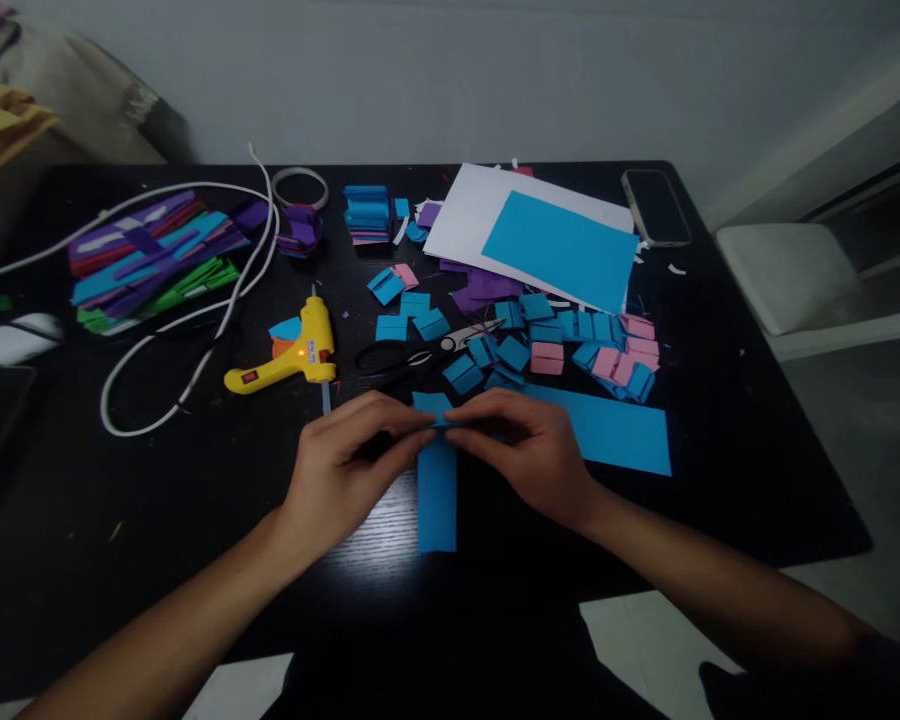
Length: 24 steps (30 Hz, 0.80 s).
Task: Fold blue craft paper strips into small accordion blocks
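My left hand [349, 465] and my right hand [536, 455] meet over the front middle of the table, thumbs and forefingers pinched. Between the fingertips is a small piece of blue paper [441, 423], mostly covered by the fingers. Beneath it a narrow blue paper strip [436, 505] lies lengthwise, pointing toward me. A wider blue paper strip [622, 435] extends from behind my right hand. Just beyond the hands are scissors [450, 343] with opened blades and several folded blue paper pieces [511, 353], with folded pink paper pieces [547, 358] among them.
A yellow glue gun [307, 348] with a lit orange light lies left of the scissors. White cable [195, 352] loops around the left side, near bundled coloured paper strips [157, 250]. White sheets [457, 215] under a blue sheet [562, 250] and a phone [656, 207] lie at the back right.
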Each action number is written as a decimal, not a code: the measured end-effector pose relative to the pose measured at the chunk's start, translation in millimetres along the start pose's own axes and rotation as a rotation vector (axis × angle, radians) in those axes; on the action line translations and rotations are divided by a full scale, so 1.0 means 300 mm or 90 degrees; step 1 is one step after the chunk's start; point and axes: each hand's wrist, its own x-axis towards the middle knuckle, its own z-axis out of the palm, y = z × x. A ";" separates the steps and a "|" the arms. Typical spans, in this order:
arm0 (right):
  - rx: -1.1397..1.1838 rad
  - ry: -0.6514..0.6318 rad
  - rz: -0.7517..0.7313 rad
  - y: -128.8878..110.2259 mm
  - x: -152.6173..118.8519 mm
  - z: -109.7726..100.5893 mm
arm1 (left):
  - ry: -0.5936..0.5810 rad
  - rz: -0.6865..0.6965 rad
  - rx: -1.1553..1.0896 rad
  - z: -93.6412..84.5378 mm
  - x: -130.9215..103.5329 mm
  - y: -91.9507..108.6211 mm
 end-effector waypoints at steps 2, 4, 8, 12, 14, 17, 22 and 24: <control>-0.009 -0.003 -0.012 -0.005 0.001 0.000 | 0.008 0.016 0.000 -0.002 0.004 0.003; -0.024 -0.004 -0.022 -0.009 -0.001 -0.002 | 0.027 0.006 -0.010 -0.007 0.009 0.008; -0.078 -0.027 -0.147 -0.008 -0.005 -0.012 | 0.056 -0.101 -0.105 -0.021 0.016 0.019; -0.136 -0.088 -0.251 -0.003 -0.004 -0.020 | 0.032 -0.216 -0.248 -0.022 0.021 0.025; -0.145 -0.090 -0.272 0.000 -0.002 -0.020 | 0.017 -0.226 -0.277 -0.016 0.025 0.029; -0.119 -0.062 -0.279 0.005 -0.002 -0.015 | 0.017 -0.214 -0.277 -0.006 0.027 0.038; 0.014 -0.016 -0.092 0.009 -0.011 0.005 | -0.020 -0.143 -0.253 -0.009 0.015 0.034; 0.078 0.003 -0.011 0.010 -0.013 0.012 | -0.060 -0.120 -0.260 -0.009 0.007 0.023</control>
